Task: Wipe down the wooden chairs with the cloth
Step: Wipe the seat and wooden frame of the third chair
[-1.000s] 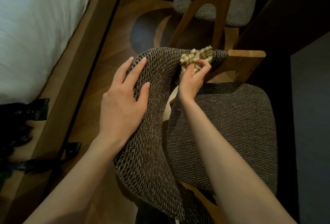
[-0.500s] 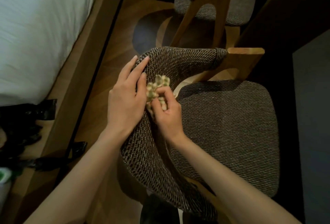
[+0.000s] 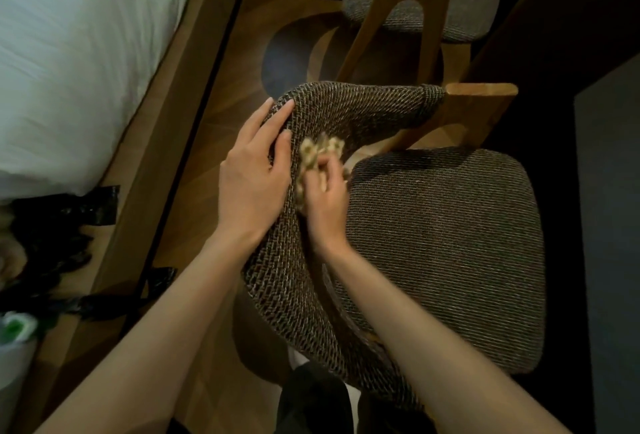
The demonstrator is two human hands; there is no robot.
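Mid-frame, right hand [image 3: 325, 198] grips cloth [image 3: 317, 153] on backrest [image 3: 353, 111]; left hand [image 3: 254, 177] flat, bracing; best keep firm even pressure.

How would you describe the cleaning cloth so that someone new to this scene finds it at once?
Start at the near chair with the dark woven seat and follow its curved backrest to where the hands meet. The right hand grips a small bunched cloth against it, beside the left hand. It alone is pale and knobbly amid dark brown weave.
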